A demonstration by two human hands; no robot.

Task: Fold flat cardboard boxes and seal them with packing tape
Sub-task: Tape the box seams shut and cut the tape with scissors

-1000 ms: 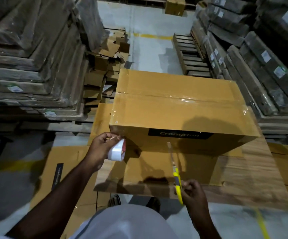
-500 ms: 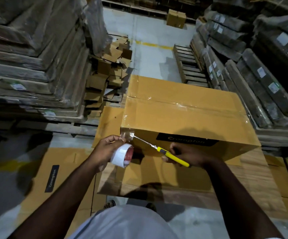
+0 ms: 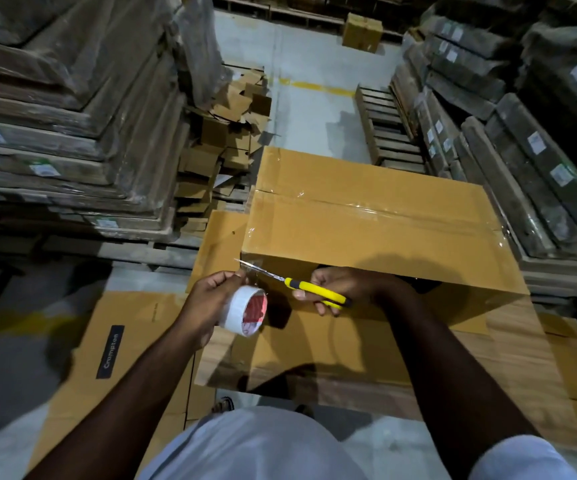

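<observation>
Taped box (image 3: 366, 233) stands on flat cardboard (image 3: 349, 344). At the box's near-left corner, left hand (image 3: 207, 303) grips tape roll (image 3: 245, 315), thumb and finger pinching the clear strip (image 3: 250, 268) drawn taut from the corner. Right hand (image 3: 342, 285) grips yellow cutter (image 3: 314, 291) in front of the box, blade at the strip.
</observation>
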